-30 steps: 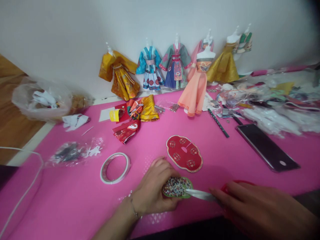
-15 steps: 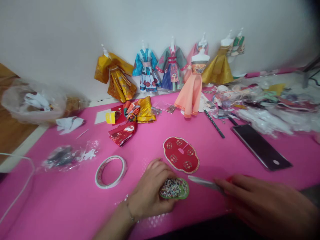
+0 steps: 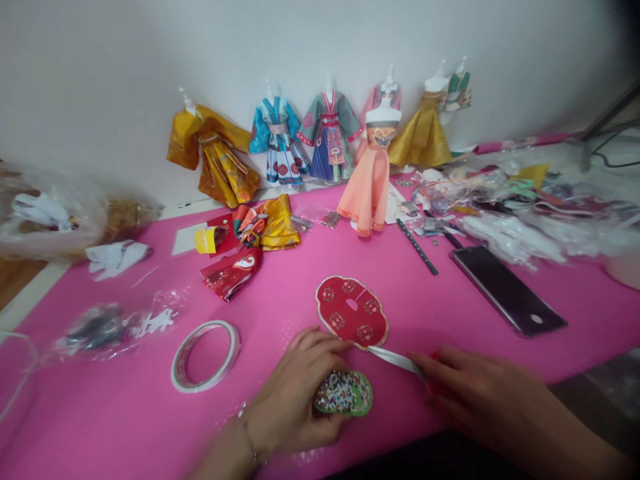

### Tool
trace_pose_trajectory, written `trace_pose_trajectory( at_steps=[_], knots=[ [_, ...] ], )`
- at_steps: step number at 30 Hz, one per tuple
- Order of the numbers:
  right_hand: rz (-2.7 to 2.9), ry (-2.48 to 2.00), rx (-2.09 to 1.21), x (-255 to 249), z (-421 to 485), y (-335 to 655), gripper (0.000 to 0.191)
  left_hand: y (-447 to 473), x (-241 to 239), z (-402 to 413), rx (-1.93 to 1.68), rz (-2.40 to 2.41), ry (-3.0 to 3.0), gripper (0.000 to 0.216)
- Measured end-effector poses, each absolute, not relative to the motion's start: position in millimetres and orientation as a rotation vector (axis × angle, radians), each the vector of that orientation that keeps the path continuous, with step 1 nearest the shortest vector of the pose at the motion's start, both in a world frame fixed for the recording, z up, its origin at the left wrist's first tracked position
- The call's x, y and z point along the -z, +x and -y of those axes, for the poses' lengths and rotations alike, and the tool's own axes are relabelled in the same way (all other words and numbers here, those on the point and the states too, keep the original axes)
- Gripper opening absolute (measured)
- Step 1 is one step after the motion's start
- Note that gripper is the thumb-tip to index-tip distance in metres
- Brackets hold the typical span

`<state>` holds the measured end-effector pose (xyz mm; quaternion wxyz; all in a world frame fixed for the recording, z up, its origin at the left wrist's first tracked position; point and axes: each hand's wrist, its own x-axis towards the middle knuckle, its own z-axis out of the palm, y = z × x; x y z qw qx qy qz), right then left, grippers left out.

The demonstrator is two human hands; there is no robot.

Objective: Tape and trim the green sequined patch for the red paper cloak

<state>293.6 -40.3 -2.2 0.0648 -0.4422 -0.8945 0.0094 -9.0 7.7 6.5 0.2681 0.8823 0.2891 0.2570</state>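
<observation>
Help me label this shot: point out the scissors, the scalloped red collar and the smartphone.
Scissors [image 3: 394, 359]: head view, on the blades.
Scalloped red collar [image 3: 353, 319]: head view, just below its opening.
Smartphone [image 3: 506, 287]: head view, on the dark screen.

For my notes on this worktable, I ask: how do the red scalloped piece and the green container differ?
The red scalloped piece lies flat on the pink surface, while the green container is held in the left hand. The red scalloped piece looks larger in view than the green container. The red scalloped piece bears gold-coloured motifs; the green container holds small multicoloured bits. Both have rounded outlines.
</observation>
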Motion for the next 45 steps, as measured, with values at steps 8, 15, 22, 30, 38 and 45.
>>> trace_pose_trajectory(
  at_steps=[8, 15, 22, 30, 38, 45],
  knots=[
    [2.696, -1.309, -0.001, -1.5, 37.7, 290.2, 0.027, -9.0, -3.9, -7.3, -0.685, -0.777, 2.369, 0.045],
    [2.678, -1.323, 0.024, 2.1, 38.6, 288.6, 0.031, -9.3, -2.8, -7.7, -0.675, -0.788, 2.359, 0.045],
    [2.688, -1.299, 0.055, 2.3, 37.6, 287.5, 0.032, -9.5, -3.6, -7.1, -0.664, -0.783, 2.354, 0.046],
    [2.705, -1.288, 0.059, 0.9, 36.6, 286.7, 0.036, -10.0, -3.2, -7.3, -0.675, -0.778, 2.345, 0.046],
    [2.702, -1.297, 0.085, 3.9, 39.2, 285.2, 0.039, -9.6, -3.8, -7.3, -0.667, -0.779, 2.354, 0.047],
    [2.654, -1.332, 0.057, -3.7, 38.5, 281.1, 0.038, -10.8, -3.6, -7.9, -0.661, -0.786, 2.365, 0.046]
  ],
)
